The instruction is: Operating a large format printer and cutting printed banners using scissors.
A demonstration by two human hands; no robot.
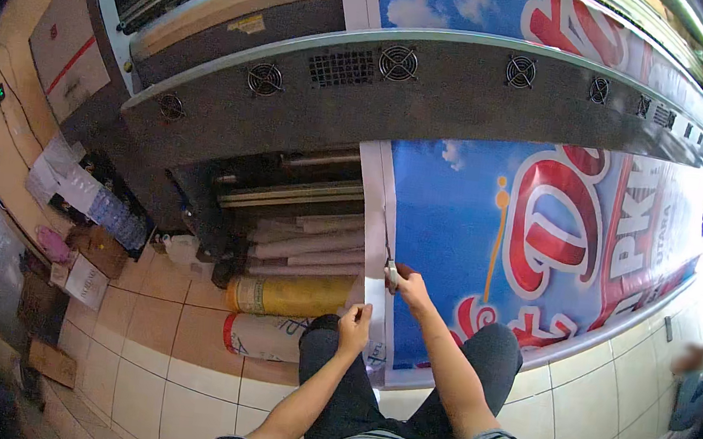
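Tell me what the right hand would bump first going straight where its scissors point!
Probably the banner's white border, ahead of the scissors; then maybe the printer's dark panel, but depth is unclear.

The floor [202, 381] is covered in pale square tiles, which are seen to the left of, to the right of and nearer the body than both hands. Left of the left hand [354, 329], a white roll [266, 337] with a red rim is laid on the tiles, with a yellow roll [292, 296] just beyond it; how the latter is supported cannot be told. Farther left, a pale jug [181, 250], a white box [86, 282] and a brown box [52, 362] are set down. Well right of the right hand [412, 292], a dark bar [668, 328] is laid.
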